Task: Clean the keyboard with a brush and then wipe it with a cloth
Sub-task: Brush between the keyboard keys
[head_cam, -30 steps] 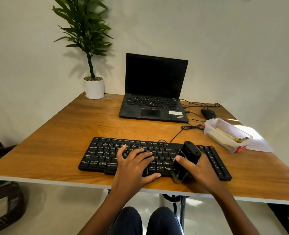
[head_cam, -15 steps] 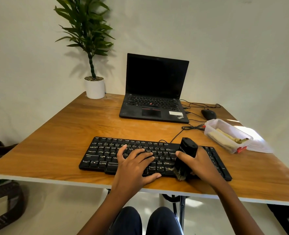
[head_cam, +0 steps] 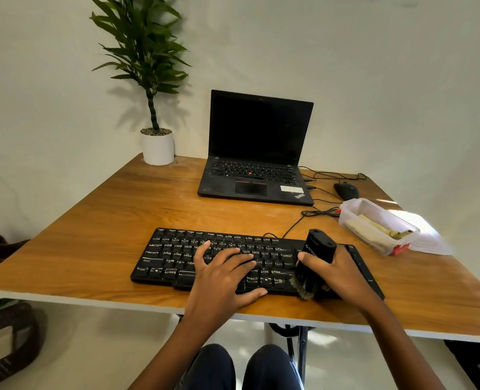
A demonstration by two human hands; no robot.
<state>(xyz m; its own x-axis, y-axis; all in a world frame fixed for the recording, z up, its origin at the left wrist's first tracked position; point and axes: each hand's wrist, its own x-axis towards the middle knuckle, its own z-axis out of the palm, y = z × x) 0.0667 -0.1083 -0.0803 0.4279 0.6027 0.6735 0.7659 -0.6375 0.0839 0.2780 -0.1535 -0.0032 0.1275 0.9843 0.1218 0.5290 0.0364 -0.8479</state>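
A black dusty keyboard (head_cam: 176,257) lies near the front edge of the wooden table (head_cam: 92,235). My left hand (head_cam: 224,274) rests flat on its middle keys with fingers spread. My right hand (head_cam: 337,274) grips a black block-shaped brush (head_cam: 316,254) held upright, its pale bristles (head_cam: 303,291) touching the keyboard's lower right keys. Which thing is the cloth I cannot tell.
An open black laptop (head_cam: 255,153) stands behind the keyboard. A potted plant (head_cam: 157,144) is at the back left corner. A mouse (head_cam: 345,190), cables (head_cam: 317,212) and a clear plastic box (head_cam: 373,223) with its lid beside it sit at the right.
The brush in my right hand has shifted slightly back and stands more upright, then swept toward the front keys again. My left hand stays in place.
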